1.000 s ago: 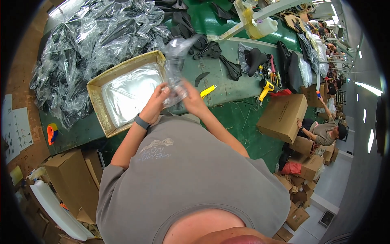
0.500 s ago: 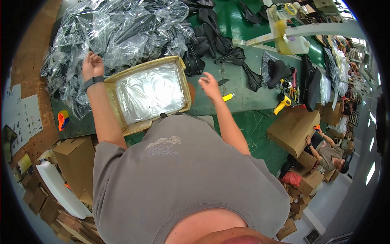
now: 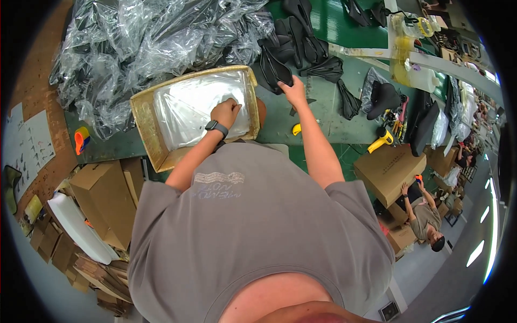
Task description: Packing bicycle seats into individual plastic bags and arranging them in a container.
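Note:
My right hand [image 3: 293, 92] grips the near end of a black bicycle saddle [image 3: 273, 69] on the bench, just right of a shallow tan box [image 3: 141, 125]. Inside the box lies a stack of flat clear plastic bags [image 3: 186, 110]. My left hand [image 3: 226, 112], with a dark watch on its wrist, is over the right part of this stack. Its fingers are curled closed against the bags; whether they pinch one is hidden. More black saddles [image 3: 323, 68] lie beyond my right hand.
A large heap of plastic-wrapped saddles [image 3: 145, 43] covers the bench's far left. A yellow heat gun [image 3: 381, 140] and a cardboard box [image 3: 390, 171] are at the right. An orange tape dispenser [image 3: 81, 140] sits at the left edge. Another person [image 3: 428, 218] works at far right.
My left hand has come from the wrapped heap rightward onto the bag stack and closed. My right hand has moved up and taken hold of a saddle.

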Demonstrator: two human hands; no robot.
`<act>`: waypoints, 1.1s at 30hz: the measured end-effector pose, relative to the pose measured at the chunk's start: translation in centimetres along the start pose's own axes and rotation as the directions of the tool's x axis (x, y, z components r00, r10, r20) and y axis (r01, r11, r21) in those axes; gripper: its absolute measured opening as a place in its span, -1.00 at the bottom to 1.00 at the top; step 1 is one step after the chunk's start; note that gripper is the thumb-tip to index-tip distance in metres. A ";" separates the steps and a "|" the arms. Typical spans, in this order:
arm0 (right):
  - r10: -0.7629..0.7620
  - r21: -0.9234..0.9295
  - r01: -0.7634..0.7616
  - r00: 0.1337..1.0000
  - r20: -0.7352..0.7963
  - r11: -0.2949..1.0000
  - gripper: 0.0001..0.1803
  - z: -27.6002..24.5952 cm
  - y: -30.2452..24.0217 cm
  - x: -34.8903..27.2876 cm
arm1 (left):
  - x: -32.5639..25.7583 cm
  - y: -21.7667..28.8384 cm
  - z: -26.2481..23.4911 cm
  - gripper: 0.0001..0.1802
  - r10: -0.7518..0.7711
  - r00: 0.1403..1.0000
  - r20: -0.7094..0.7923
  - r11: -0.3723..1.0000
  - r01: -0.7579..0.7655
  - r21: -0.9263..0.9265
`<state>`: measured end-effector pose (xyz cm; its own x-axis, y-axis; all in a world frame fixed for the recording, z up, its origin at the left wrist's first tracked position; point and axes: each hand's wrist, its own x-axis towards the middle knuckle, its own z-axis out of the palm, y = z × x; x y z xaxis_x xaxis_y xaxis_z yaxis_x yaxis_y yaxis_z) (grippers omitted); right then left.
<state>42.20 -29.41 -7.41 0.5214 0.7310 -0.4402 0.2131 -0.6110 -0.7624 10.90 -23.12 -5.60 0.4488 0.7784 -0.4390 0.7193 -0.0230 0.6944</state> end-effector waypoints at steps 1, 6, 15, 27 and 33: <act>-0.004 -0.015 0.004 1.000 0.000 1.000 -0.68 -2.1 -1.5 -1.9 | 0.1 -1.4 1.2 -0.65 0.062 0.998 0.003 0.987 -0.061 0.148; -0.119 0.058 0.125 0.989 -0.090 0.990 -0.81 -14.9 -7.1 -13.0 | 0.4 -5.9 3.8 -0.69 0.007 1.000 0.016 0.990 -0.010 0.144; 0.157 0.808 -0.202 0.978 0.137 0.553 -0.57 -19.2 -6.2 -26.4 | -1.4 -8.2 4.1 -0.77 0.079 0.992 -0.094 0.990 -0.089 -0.110; 0.090 0.581 -0.338 0.906 0.413 0.740 -0.23 -6.7 -8.1 -37.6 | -8.3 -6.2 -3.8 -0.65 -0.348 0.928 0.134 0.295 0.245 -0.924; 0.030 0.514 -0.303 0.881 0.473 0.802 -0.33 -6.6 -9.5 -37.1 | -14.4 -3.3 -8.1 -0.59 -0.297 0.953 0.066 0.510 0.217 -0.833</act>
<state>26.30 -52.79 19.30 0.0752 0.7691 -0.6347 -0.4123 -0.5556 -0.7220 -2.25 -29.24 3.02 0.2495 0.7067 -0.6621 0.0223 0.6793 0.7335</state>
